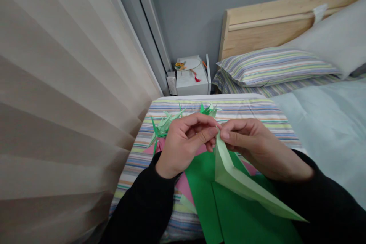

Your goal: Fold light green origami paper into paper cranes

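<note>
Both my hands pinch the top corner of a folded light green paper (243,183), which hangs down and to the right in front of me. My left hand (185,143) grips it from the left with thumb and fingers closed. My right hand (254,145) pinches the same corner from the right. Under the paper lie dark green sheets (228,213) and pink sheets (183,187) on a striped cloth surface (143,164). Several folded green paper figures (164,124) lie just beyond my left hand.
A beige pleated curtain (63,103) fills the left side. A white bedside box (190,76) with small items stands at the back by the grey wall. To the right is a bed with a striped pillow (274,65), a grey pillow (334,38) and a wooden headboard (286,19).
</note>
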Action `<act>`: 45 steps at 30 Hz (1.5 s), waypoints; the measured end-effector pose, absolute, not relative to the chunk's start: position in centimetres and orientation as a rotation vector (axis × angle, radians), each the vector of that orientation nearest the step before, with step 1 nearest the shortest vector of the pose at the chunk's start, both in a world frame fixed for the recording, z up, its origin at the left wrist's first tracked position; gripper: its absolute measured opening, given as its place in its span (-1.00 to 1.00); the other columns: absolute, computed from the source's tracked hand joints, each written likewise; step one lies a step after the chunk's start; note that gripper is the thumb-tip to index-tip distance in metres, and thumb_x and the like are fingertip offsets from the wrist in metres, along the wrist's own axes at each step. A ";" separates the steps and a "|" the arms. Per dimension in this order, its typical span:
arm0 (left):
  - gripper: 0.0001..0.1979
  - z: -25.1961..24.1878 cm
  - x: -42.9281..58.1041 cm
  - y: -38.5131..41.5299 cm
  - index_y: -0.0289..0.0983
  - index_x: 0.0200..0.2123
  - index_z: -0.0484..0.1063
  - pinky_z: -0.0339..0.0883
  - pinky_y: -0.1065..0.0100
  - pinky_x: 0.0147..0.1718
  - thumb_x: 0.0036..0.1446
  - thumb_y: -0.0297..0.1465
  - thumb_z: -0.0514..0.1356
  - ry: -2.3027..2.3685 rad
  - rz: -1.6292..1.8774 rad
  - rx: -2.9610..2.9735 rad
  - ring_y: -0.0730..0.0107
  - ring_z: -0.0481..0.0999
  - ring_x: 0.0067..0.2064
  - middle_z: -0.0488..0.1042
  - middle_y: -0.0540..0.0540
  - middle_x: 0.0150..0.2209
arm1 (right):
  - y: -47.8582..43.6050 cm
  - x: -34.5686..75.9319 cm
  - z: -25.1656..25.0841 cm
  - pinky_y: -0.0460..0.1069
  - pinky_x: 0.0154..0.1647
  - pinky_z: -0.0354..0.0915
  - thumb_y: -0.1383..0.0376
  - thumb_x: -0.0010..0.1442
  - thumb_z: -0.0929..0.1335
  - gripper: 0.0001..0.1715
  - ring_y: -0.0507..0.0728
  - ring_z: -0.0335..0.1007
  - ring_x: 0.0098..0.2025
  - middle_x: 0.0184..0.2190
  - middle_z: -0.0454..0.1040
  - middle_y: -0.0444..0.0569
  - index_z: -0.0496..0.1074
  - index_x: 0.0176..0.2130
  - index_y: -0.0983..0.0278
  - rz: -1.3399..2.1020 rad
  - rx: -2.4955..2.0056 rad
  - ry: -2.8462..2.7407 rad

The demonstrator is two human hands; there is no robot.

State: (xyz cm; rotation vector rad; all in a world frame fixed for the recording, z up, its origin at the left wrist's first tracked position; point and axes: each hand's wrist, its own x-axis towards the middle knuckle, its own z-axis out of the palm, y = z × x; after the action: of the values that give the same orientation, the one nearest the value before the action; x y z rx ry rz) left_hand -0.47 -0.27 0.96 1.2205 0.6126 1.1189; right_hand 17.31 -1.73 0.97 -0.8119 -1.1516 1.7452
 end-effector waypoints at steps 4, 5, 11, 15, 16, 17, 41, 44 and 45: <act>-0.89 1.0 -0.4 -0.3 -0.29 -0.34 0.60 0.42 0.58 -0.53 0.06 -0.46 0.46 0.665 1.133 1.228 0.59 0.49 -0.54 0.53 0.05 -0.52 | -1.5 17.0 1.2 -0.04 -0.36 0.22 0.14 0.04 0.60 -0.75 0.01 0.35 -0.44 -0.53 0.53 -0.16 0.60 -0.49 0.21 1.616 -0.886 -1.186; -0.88 1.1 -0.4 -0.3 -0.30 -0.35 0.60 0.42 0.59 -0.54 0.04 -0.47 0.47 0.683 1.138 1.232 0.60 0.49 -0.54 0.52 0.05 -0.52 | -1.5 17.0 1.2 -0.03 -0.34 0.25 0.14 0.03 0.60 -0.75 0.03 0.38 -0.43 -0.52 0.54 -0.15 0.60 -0.49 0.21 1.570 -0.905 -1.219; -0.87 1.2 -0.1 -0.5 -0.32 -0.36 0.58 0.36 0.58 -0.60 0.05 -0.44 0.46 0.760 1.167 1.345 0.61 0.44 -0.55 0.51 0.04 -0.49 | -2.1 16.8 0.7 0.00 -0.37 0.23 0.31 0.22 0.47 -0.82 0.06 0.38 -0.41 -0.48 0.53 -0.12 0.54 -0.43 0.23 0.924 -1.037 -1.600; -0.91 1.3 0.0 -0.7 -0.31 -0.37 0.56 0.43 0.55 -0.52 0.10 -0.48 0.42 0.814 1.254 1.455 0.58 0.49 -0.50 0.50 0.03 -0.45 | -2.5 16.4 0.6 0.00 -0.33 0.25 0.45 0.28 0.40 -0.81 0.05 0.39 -0.38 -0.46 0.50 -0.09 0.48 -0.39 0.27 0.354 -0.980 -1.769; -0.92 1.2 0.0 -0.7 -0.31 -0.38 0.55 0.44 0.55 -0.50 0.14 -0.47 0.38 0.816 1.285 1.496 0.57 0.50 -0.48 0.50 0.02 -0.45 | -2.5 16.4 0.7 0.00 -0.31 0.26 0.46 0.29 0.40 -0.82 0.06 0.40 -0.36 -0.45 0.52 -0.07 0.48 -0.37 0.28 0.272 -0.952 -1.790; -0.92 1.2 0.0 -0.7 -0.31 -0.38 0.55 0.44 0.54 -0.47 0.18 -0.47 0.36 0.814 1.320 1.542 0.57 0.50 -0.46 0.49 0.02 -0.43 | -2.5 16.4 0.7 0.01 -0.29 0.28 0.46 0.30 0.40 -0.84 0.07 0.41 -0.34 -0.43 0.53 -0.05 0.49 -0.35 0.28 0.220 -0.930 -1.806; -0.87 0.8 -0.2 -0.2 -0.27 -0.46 0.57 0.32 0.41 -0.44 0.11 -0.54 0.36 0.951 1.412 1.759 0.45 0.46 -0.42 0.51 0.00 -0.49 | -2.6 16.6 0.9 0.13 -0.16 0.08 0.45 0.30 0.42 -0.83 0.13 0.34 -0.28 -0.39 0.52 -0.07 0.48 -0.36 0.26 -0.042 -1.000 -1.897; -0.88 0.8 -0.3 -0.3 -0.27 -0.45 0.56 0.36 0.38 -0.40 0.14 -0.49 0.36 0.948 1.415 1.814 0.40 0.49 -0.39 0.53 -0.02 -0.48 | -2.6 16.8 0.9 0.12 -0.16 0.09 0.45 0.30 0.41 -0.82 0.12 0.33 -0.26 -0.38 0.51 -0.10 0.46 -0.34 0.23 0.067 -1.011 -1.902; -0.88 0.8 -0.3 -0.3 -0.27 -0.45 0.56 0.37 0.37 -0.39 0.15 -0.48 0.36 0.946 1.410 1.825 0.39 0.49 -0.39 0.53 -0.03 -0.47 | -2.6 16.8 0.9 0.12 -0.16 0.09 0.44 0.31 0.41 -0.82 0.12 0.33 -0.25 -0.38 0.50 -0.10 0.45 -0.34 0.23 0.102 -1.016 -1.905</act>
State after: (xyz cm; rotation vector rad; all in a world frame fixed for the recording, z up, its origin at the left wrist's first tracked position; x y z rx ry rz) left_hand -0.25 -0.34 0.83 1.8252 0.9463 1.4101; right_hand 16.84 -2.56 0.87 -1.0159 -1.9048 0.1017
